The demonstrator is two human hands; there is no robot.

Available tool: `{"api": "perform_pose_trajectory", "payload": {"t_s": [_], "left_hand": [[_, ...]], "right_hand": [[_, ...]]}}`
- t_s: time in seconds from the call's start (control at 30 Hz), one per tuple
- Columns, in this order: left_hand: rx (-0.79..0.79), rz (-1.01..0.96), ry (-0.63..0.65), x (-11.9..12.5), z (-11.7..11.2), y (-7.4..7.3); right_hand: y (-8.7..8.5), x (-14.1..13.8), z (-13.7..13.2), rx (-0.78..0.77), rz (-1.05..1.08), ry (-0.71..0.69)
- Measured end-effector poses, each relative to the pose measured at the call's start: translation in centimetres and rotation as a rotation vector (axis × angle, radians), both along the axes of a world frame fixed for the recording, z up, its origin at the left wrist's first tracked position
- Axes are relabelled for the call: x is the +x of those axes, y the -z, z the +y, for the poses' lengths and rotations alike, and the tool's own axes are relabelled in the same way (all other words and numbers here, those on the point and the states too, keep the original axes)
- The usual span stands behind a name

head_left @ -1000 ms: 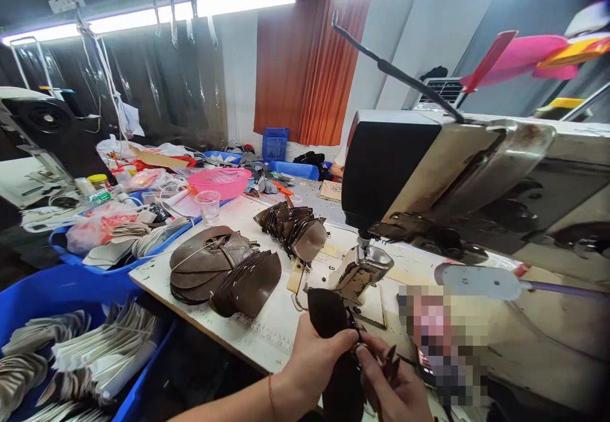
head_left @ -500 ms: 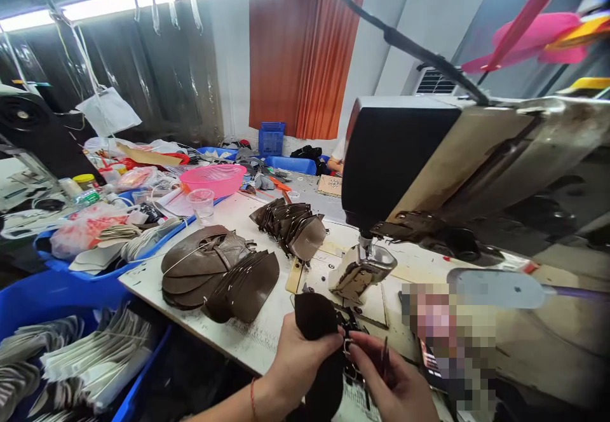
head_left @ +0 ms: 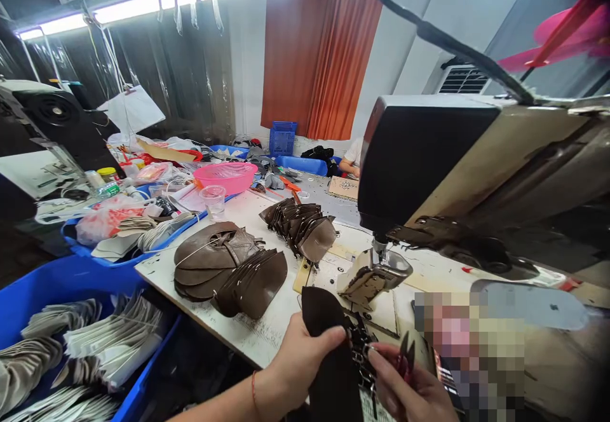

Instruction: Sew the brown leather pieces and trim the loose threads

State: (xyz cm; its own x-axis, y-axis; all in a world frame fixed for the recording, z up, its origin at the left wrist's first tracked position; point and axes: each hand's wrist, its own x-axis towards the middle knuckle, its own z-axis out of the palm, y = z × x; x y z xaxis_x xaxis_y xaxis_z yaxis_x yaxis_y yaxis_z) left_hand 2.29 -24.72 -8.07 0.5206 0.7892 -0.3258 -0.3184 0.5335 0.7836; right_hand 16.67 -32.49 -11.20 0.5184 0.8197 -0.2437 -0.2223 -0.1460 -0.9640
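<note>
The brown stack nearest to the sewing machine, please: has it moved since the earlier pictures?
No. Against the sewing machine's post, the brown stack has kept its place, its near end still by the yellowish strip.

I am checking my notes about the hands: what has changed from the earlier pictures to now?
The right hand has moved rightward, away from the left hand; the small snips in its grip now show both blades, pointing up. Nothing was visibly let go. The left hand still holds the dark piece, and the brown stacks stay on the table.
</note>
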Motion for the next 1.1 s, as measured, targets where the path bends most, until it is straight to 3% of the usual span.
{"api": "perform_pose_trajectory", "payload": {"t_s": [0.07, 0.13, 0.3, 0.4, 0.6, 0.83, 1.1], "left_hand": [[-0.143, 0.003, 0.034, -0.2, 0.2, 0.2], [-0.19, 0.062, 0.09, -0.5, 0.5, 0.3], [0.106, 0.046, 0.206, -0.9, 0.9, 0.0], [0.141, 0.095, 0.235, -1.0, 1.1, -0.1], [0.135, 0.158, 0.2, -0.5, 1.5, 0.2], [0.091, 0.226, 0.17, 0.1, 1.2, -0.9], [0.122, 0.259, 0.137, 0.5, 1.5, -1.2]], "right_hand": [[0.1, 0.4, 0.3, 0.013, 0.038, 0.068], [0.0, 0.9, 0.7, -0.022, 0.087, 0.055], [-0.5, 2.1, 1.6, -0.12, 0.121, -0.094], [-0.4, 2.5, 1.8, -0.163, 0.106, -0.168], [-0.1, 2.9, 2.0, -0.204, 0.069, -0.24], [-1.4, 2.3, 2.4, -0.227, 0.098, -0.333], [-1.4, 2.4, 2.3, -0.199, 0.176, -0.314]]}}
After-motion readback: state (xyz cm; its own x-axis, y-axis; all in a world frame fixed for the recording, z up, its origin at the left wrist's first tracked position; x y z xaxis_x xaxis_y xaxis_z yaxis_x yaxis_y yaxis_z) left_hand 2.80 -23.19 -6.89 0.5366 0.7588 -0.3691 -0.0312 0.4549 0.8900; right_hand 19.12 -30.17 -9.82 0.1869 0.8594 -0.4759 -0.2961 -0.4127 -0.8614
